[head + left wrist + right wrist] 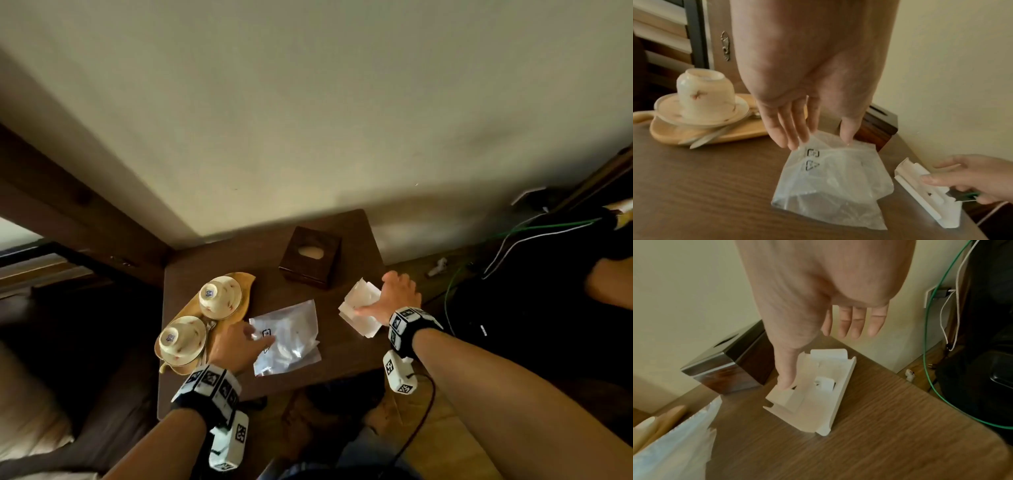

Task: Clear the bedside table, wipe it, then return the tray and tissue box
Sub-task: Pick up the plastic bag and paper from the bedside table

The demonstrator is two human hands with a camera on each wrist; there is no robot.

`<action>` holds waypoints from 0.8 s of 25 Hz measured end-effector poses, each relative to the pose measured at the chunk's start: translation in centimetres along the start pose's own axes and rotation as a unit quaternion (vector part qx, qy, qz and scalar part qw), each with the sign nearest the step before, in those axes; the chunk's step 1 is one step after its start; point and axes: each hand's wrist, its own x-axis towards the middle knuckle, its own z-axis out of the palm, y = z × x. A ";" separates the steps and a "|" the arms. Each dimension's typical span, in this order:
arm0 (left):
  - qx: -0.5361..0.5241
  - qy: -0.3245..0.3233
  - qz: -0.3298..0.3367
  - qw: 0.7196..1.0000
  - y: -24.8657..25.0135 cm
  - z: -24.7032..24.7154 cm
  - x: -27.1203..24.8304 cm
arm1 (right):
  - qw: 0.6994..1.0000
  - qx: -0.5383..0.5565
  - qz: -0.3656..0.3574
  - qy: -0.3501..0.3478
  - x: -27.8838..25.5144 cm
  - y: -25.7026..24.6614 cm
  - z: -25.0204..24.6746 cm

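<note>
On the dark wooden bedside table [346, 356] a leaf-shaped wooden tray [247, 283] at the left carries two upturned cups [219, 296] on saucers. The dark wooden tissue box [310, 260] stands at the back. A clear plastic bag [291, 339] lies in the middle. My left hand [260, 337] reaches it with straight fingers [795, 139] and thumb touching its top edge. At the right edge lies a white cardboard insert [361, 296]. My right hand [376, 294] hovers over the insert [818, 402], thumb [785, 381] resting on it, fingers straight beyond it.
The wall runs just behind the table. Green and white cables [513, 236] trail over the floor at the right beside a black bag [982, 369]. A bed and dark headboard [68, 212] stand to the left. Spoons [715, 136] lie on the tray under the saucers.
</note>
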 end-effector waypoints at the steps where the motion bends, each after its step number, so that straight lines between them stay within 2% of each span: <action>1: -0.013 0.001 -0.032 0.999 0.1 0.8 0.7 | 0.999 -0.022 -0.011 -0.023 0.2 -0.1 0.1; 5: -0.053 0.009 -0.194 0.979 0.4 4.1 2.6 | 0.997 -0.063 -0.032 -0.035 0.7 -0.2 1.4; 12: -0.060 0.035 -0.249 0.966 2.7 6.2 2.5 | 0.997 -0.037 -0.059 -0.032 0.8 0.2 1.7; 14: -0.043 0.043 -0.241 0.969 2.2 6.8 2.8 | 0.997 0.000 -0.063 -0.046 0.4 0.3 1.9; 17: -0.010 0.046 -0.164 0.985 2.6 6.8 2.6 | 0.995 0.043 -0.050 -0.075 -0.1 0.9 2.2; 20: -0.086 0.041 -0.120 0.988 3.0 6.1 1.4 | 0.987 0.126 -0.023 -0.102 -1.1 1.7 2.1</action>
